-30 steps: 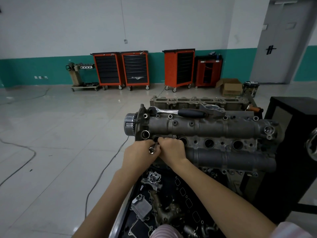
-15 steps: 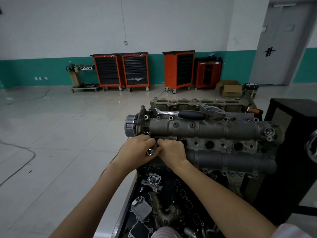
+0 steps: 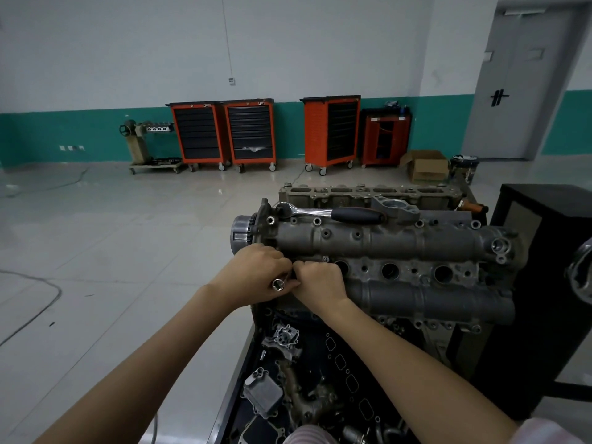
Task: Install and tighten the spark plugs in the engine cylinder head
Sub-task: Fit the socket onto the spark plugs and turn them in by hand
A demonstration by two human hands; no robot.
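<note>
The cylinder head [image 3: 394, 248] sits in the middle of your view, up on a black stand, and its row of round plug holes faces you. No spark plug can be seen; your hands hide the hole at the left end.

Start at the far left. A grey engine stand [image 3: 141, 145] waits by the green wall. Next to it are two orange tool carts [image 3: 224, 133] side by side.

Now look at your left hand [image 3: 256, 274]. Its fingers are curled round a shiny metal socket tool [image 3: 278, 284]. The open round end of the tool points back at you. Your right hand [image 3: 317, 280] is just beside it, touching it. Its fingers are curled too, and they pinch the tool at the left end of the head. What is under your fingers cannot be seen.

Above your hands, a ratchet wrench [image 3: 333, 213] with a black handle lies flat on top of the head.

Below your arms, loose engine parts [image 3: 282, 379] lie in a dark tray.

Further right, three plug holes [image 3: 390, 270] are open. Behind them, a cardboard box [image 3: 424, 165] sits on the floor. A grey door [image 3: 525, 78] is at the far right.
</note>
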